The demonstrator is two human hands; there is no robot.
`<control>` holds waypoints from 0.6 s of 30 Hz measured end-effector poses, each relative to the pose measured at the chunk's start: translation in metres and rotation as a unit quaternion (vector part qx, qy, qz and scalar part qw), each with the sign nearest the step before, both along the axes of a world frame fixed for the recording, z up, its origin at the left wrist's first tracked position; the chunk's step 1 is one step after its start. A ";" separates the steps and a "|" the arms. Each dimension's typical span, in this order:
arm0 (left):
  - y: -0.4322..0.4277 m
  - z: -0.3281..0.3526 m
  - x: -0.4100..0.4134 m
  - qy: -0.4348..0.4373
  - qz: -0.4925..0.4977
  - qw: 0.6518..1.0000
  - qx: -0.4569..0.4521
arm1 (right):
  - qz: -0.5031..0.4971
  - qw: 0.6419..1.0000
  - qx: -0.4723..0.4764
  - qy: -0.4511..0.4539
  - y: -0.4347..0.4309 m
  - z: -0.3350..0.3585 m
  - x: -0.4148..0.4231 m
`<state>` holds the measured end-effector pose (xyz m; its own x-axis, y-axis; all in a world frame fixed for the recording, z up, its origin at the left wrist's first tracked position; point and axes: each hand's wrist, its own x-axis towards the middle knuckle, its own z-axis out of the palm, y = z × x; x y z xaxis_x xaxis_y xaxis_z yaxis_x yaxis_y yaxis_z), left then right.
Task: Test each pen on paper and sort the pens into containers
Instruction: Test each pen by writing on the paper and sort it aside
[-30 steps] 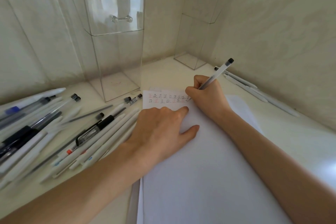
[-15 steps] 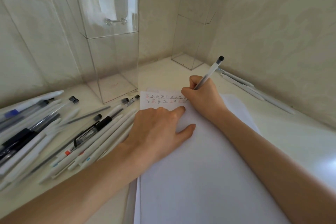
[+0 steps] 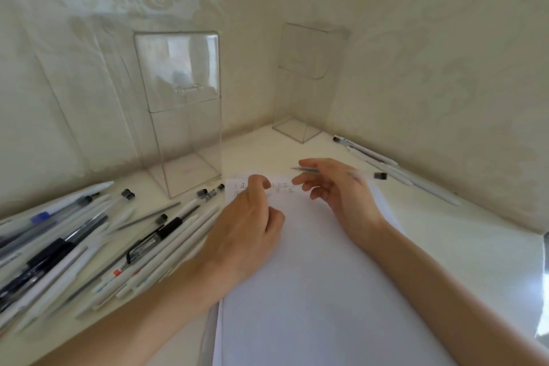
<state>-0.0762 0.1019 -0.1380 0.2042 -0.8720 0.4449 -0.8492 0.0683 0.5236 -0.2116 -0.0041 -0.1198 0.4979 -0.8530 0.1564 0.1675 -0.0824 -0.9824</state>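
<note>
Head camera: a clear pen (image 3: 335,172) was pinched level in the right hand (image 3: 338,192), just above the marked paper (image 3: 312,291). The left hand (image 3: 246,223) was seen loosely curled, nothing held. Near container (image 3: 184,116) and far container (image 3: 306,83) were seen empty, and the pile of pens (image 3: 89,241) was judged untested.

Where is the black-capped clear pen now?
Head view, right of centre: the clear pen lies level in the right hand above the top of the paper, cap toward the right wall.

Embossed cream wall (image 3: 445,53), white tabletop (image 3: 463,249).
</note>
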 end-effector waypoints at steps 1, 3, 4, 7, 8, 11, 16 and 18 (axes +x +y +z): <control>-0.001 -0.001 0.001 0.027 -0.011 1.000 0.004 | 0.006 1.000 0.015 -0.025 0.000 0.002 0.000; -0.002 -0.002 0.003 0.047 -0.026 0.999 0.000 | 0.020 0.997 0.047 -0.061 -0.002 0.005 0.000; -0.003 -0.003 0.005 0.052 -0.031 0.998 -0.012 | 0.029 0.995 0.056 -0.073 -0.003 0.006 0.000; -0.004 -0.002 0.006 0.073 -0.044 0.996 -0.041 | 0.035 0.993 0.067 -0.090 -0.004 0.005 -0.001; -0.004 -0.002 0.006 0.081 -0.046 0.995 -0.042 | 0.036 0.992 0.071 -0.094 -0.004 0.005 -0.002; -0.005 -0.004 0.008 0.092 -0.047 0.994 -0.037 | 0.047 0.991 0.088 -0.091 -0.003 0.006 -0.002; -0.005 -0.007 0.011 0.101 -0.042 0.994 -0.025 | 0.063 0.993 0.073 -0.069 -0.001 0.003 0.001; -0.005 -0.006 0.011 0.099 -0.043 0.993 -0.038 | 0.061 0.993 0.069 -0.069 -0.001 0.003 0.001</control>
<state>-0.0653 0.0973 -0.1444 0.2205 -0.8555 0.4686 -0.7192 0.1819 0.6706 -0.2101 -0.0052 -0.1172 0.5814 -0.8053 0.1159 0.3019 0.0813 -0.9499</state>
